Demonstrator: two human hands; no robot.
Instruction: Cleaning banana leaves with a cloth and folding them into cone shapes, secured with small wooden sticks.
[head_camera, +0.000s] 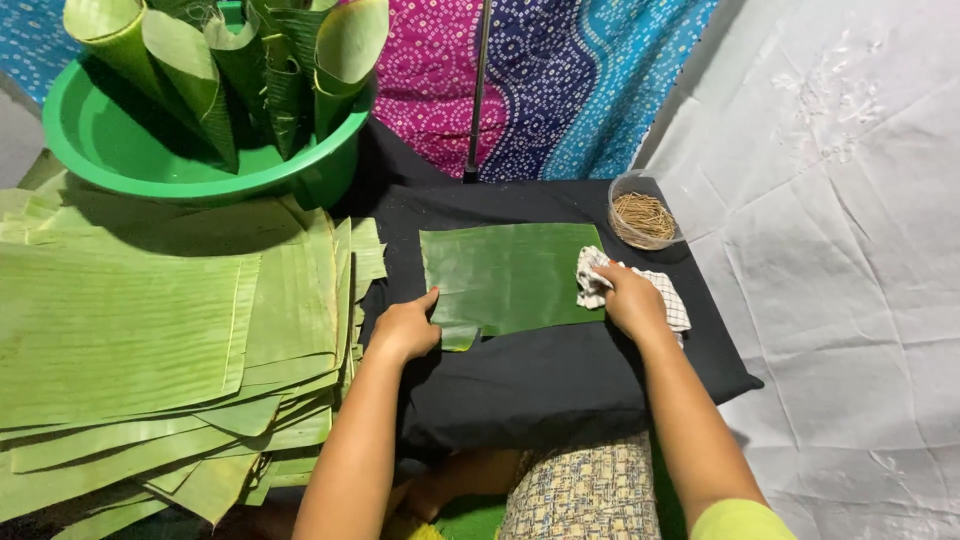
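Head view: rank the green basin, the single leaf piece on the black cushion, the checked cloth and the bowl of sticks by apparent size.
1. Green basin
2. Leaf piece
3. Checked cloth and bowl of sticks: look alike; the right hand hides part of the cloth.

A white embroidered sheet (850, 250), creased and wrinkled, covers the floor along the right side. At the far edge hangs patterned cloth: a magenta dotted panel (430, 70) beside a blue and teal panel (600, 70) with wavy dotted bands. A thin dark pole (479, 90) stands upright before them. The light is soft and even, casting mild shadows.
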